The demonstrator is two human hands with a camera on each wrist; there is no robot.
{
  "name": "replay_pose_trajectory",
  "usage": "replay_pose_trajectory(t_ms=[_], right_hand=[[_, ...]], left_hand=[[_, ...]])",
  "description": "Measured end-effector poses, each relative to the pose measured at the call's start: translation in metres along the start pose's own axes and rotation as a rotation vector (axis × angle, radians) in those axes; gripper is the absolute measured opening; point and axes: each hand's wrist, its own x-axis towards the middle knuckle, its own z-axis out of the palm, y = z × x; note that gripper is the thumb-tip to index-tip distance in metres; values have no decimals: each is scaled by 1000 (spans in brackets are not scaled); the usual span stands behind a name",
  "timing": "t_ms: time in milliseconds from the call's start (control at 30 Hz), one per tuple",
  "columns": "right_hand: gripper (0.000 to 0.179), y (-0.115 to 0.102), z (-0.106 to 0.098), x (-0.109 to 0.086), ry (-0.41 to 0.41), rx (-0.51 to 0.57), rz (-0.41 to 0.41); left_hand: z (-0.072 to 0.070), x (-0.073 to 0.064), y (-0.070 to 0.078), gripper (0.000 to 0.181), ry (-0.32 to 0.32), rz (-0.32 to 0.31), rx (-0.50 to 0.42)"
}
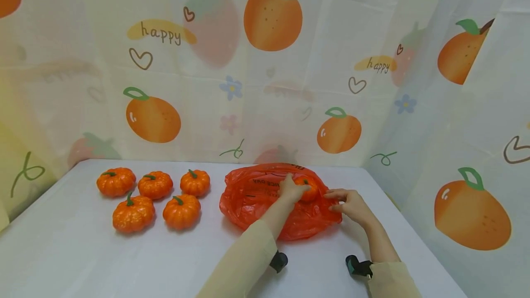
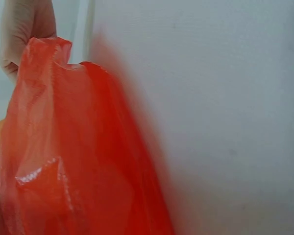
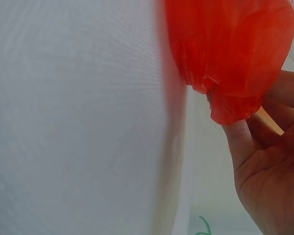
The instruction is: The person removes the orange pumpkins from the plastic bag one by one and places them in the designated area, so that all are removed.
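Observation:
In the head view, a thin red plastic bag [image 1: 248, 213] with dark printing lies spread on the table, its mouth open. My left hand [image 1: 293, 191] reaches into it and grips a small orange pumpkin [image 1: 309, 193] with a green stem, thumb and forefinger spread around its side. At the bag's right edge my right hand [image 1: 352, 203] pinches the plastic between thumb and fingers. The right wrist view shows the bunched red plastic [image 3: 230, 105] held by that hand [image 3: 269, 171]. In the left wrist view the bag's wall hides most of my left hand.
Several small orange pumpkins [image 1: 181, 211] with green stems stand in two rows left of the bag on the white table [image 1: 83, 252]. A fruit-printed curtain [image 1: 273, 82] hangs behind the table and along its right side.

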Motion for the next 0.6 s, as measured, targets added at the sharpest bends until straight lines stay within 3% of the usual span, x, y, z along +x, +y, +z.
replay_pose_trajectory(t_ms=[600], right_hand=[[35, 3, 0, 1, -1, -24, -7]], left_hand=[[9, 6, -6, 67, 53, 35, 74]])
